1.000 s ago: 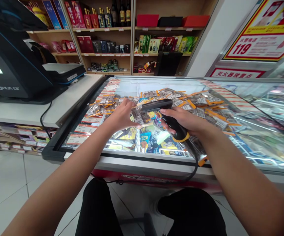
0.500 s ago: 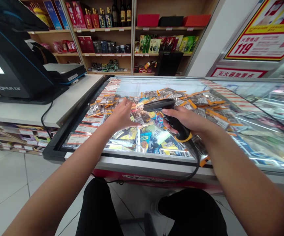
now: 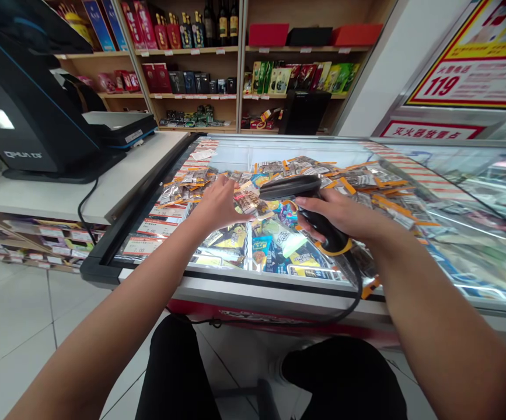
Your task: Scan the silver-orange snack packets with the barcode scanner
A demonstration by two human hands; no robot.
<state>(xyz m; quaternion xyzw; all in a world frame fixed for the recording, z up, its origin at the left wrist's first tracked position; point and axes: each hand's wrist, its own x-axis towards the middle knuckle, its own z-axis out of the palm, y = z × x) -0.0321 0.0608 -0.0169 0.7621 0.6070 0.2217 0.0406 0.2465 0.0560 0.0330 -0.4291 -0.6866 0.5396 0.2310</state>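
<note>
Left hand [image 3: 217,205], mid-frame, half open in a C, thumb and fingers grasping a small brown-and-clear plastic packet [image 3: 248,202]. Right hand [image 3: 344,214], right of centre, curled round the handle of a black barcode scanner with yellow trim [image 3: 288,188], head just beside packet. Packet print unreadable; right fingers partly hidden; both forearms cut off at frame edges.

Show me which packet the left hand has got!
The brown packet between the thumb and fingers of the left hand, just by the barcode scanner. The orange-edged packets around it lie loose on the display freezer.
</note>
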